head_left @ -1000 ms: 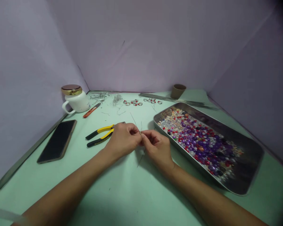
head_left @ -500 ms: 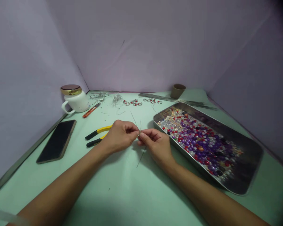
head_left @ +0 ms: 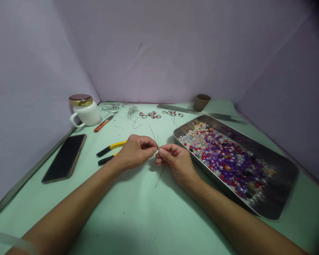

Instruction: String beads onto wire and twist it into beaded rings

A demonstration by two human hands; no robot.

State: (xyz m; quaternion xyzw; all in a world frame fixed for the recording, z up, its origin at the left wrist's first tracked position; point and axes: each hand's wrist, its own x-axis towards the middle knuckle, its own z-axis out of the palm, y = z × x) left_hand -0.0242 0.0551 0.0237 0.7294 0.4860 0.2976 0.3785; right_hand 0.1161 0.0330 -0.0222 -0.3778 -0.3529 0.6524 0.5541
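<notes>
- Wire [head_left: 159, 177]: a thin, straight piece pinched between both hands just above the green table [head_left: 149, 223], near its middle. One end sticks up and away past the fingertips; the other slants down toward the person.
- Bead [head_left: 158, 148]: a tiny gold one sits on the wire right where the fingertips meet.
- Left hand [head_left: 136, 152]: curled nearly closed, thumb and forefinger nipping the wire at the bead.
- Right hand [head_left: 177, 161]: also curled, thumb and forefinger tight on the wire from the other side, touching the left fingertips.
- Pliers [head_left: 114, 145]: yellow-handled, lying flat just behind the left hand and partly hidden by it.
- Tray [head_left: 281, 177]: metal, just right of the right hand, with purple, red and pearl beads [head_left: 223, 159] spread inside.
- Phone [head_left: 64, 158]: face up, dark, well to the left.
- Mug [head_left: 86, 110]: white with a gold lid, in the far left corner.
</notes>
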